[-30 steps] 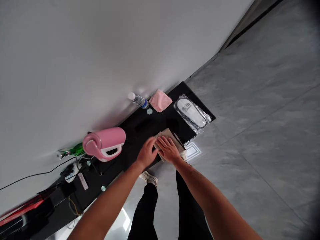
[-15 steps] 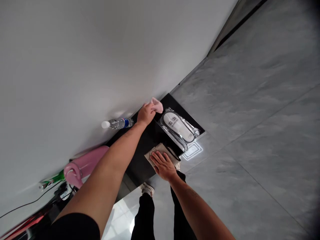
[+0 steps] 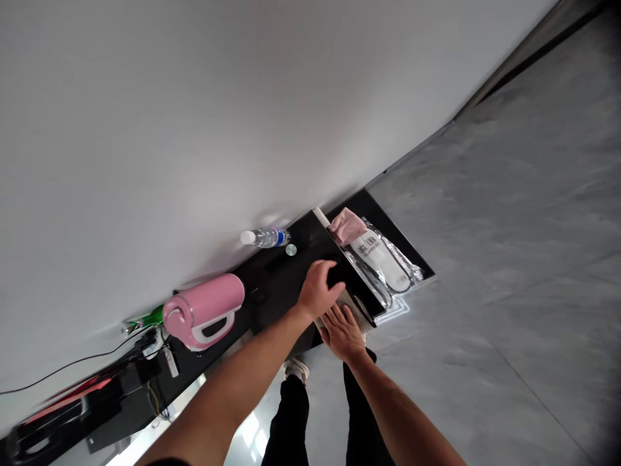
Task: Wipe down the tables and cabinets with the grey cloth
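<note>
"Head view: what are we watching the hands doing?"

"We're seeing the left hand point(image 3: 316, 291) bearing down, its fingers point(image 3: 326, 274) curled over a dark flat panel point(image 3: 352, 272) with a pale far end. Whether that's a lid or a board, we can't tell. The right hand point(image 3: 342, 334) is lying across a beige packet point(image 3: 352, 303), with most of the packet hidden."

"How are the fingers holding up?"

"We can't tell if the left ones are gripping. The right ones are spreading open, pressing rather than holding."

"Where's the packet sitting?"

"We're finding it at the near edge of the black table point(image 3: 274, 301), just below the panel."

"And how far along are things?"

"As far as we're seeing, a pink cloth point(image 3: 346, 226) is resting on bagged white slippers point(image 3: 383, 259), while a water bottle point(image 3: 266, 237) and a pink jug point(image 3: 204, 310) are sitting well apart from the hands."
</note>
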Motion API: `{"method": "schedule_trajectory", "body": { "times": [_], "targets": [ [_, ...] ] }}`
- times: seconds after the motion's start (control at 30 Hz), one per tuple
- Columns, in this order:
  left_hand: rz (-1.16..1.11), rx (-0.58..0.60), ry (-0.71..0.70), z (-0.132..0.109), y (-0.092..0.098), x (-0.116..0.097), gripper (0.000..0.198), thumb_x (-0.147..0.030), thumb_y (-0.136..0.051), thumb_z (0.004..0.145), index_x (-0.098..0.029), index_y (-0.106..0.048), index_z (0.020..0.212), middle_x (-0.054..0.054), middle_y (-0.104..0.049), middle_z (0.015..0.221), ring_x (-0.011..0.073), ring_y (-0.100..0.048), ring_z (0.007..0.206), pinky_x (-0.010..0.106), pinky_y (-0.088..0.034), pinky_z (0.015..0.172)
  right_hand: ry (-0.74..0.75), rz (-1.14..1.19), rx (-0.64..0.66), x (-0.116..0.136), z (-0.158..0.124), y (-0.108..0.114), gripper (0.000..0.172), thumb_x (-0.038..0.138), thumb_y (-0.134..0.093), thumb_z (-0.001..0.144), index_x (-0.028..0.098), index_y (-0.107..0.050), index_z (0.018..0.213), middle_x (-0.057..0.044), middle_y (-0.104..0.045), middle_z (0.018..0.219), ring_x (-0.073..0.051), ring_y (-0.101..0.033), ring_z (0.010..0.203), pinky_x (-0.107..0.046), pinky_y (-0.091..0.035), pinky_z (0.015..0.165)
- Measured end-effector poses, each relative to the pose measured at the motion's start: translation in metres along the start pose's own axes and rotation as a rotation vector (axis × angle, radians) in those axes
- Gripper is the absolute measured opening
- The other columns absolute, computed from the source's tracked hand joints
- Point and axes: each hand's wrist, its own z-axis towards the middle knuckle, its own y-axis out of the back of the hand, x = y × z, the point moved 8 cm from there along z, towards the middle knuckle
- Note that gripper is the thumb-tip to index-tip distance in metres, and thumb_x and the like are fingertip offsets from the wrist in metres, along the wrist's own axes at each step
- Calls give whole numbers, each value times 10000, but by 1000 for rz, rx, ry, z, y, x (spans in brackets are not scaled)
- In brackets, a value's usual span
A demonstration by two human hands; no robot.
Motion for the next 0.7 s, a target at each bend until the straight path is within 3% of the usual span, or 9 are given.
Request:
{"method": "schedule_trajectory", "body": {
  "times": [0.07, 0.13, 0.2, 0.27, 0.37, 0.5, 0.6, 0.7],
  "targets": [
    [-129, -299, 253, -35, 65, 46, 554, -339, -829, 940, -238, -594, 1432, 126, -675, 1330, 212, -733, 1069, 401, -666, 944, -4, -15, 14, 1, 19, 7, 781, 364, -643, 1092, 290, -394, 1828, -70, -430, 1828, -365, -419, 1685, -607, -300, 1398],
    [-164, -564, 361, -53, 130, 75, 690, -401, -863, 909, -227, -522, 1483, 103, -658, 1296, 145, -695, 898, 341, -648, 850, 9, -43, 40, 2, 54, 16, 774, 359, -618, 1103, 285, -375, 1835, -59, -356, 1865, -360, -358, 1717, -615, -272, 1412],
    [-116, -650, 300, -45, 181, 79, 809, -454, -895, 889, -214, -478, 1539, 40, -694, 1154, 122, -661, 793, 314, -624, 820, 25, -76, 51, 3, 97, 25, 746, 368, -588, 1119, 263, -386, 1830, -61, -302, 1887, -360, -298, 1743, -631, -232, 1426],
    [-5, -592, 201, -20, 213, 68, 806, -487, -918, 885, -208, -528, 1532, -40, -704, 926, 134, -663, 748, 302, -600, 828, 21, -108, 37, 3, 133, 30, 733, 370, -559, 1134, 223, -382, 1829, -77, -257, 1902, -371, -241, 1760, -651, -184, 1436],
    [195, -455, 117, 19, 231, 44, 534, -476, -916, 912, -228, -709, 1337, -34, -747, 829, 174, -721, 792, 307, -567, 846, 30, -132, 31, 14, 143, 21, 731, 345, -522, 1145, 181, -353, 1837, -111, -258, 1901, -396, -222, 1763, -683, -153, 1436],
    [414, -348, 135, 39, 234, 31, 244, -423, -855, 962, -233, -775, 1092, 71, -858, 1029, 255, -795, 943, 340, -547, 838, 158, -110, 117, 58, 92, -30, 702, 338, -522, 1146, 193, -397, 1821, -113, -354, 1869, -381, -293, 1740, -657, -235, 1424],
    [480, -303, 155, 13, 239, 33, 240, -405, -843, 956, -237, -774, 1113, 72, -873, 998, 273, -814, 935, 333, -541, 799, 306, -113, 147, 102, 76, -73, 687, 361, -543, 1146, 167, -438, 1797, -108, -347, 1872, -358, -310, 1734, -623, -303, 1410],
    [504, -390, 103, -48, 261, 27, 239, -421, -839, 944, -240, -771, 1084, 49, -876, 966, 247, -818, 886, 306, -537, 752, 450, -100, 168, 137, 116, -96, 668, 386, -546, 1153, 175, -464, 1782, -95, -375, 1863, -327, -322, 1731, -598, -339, 1403]
  ]
}}
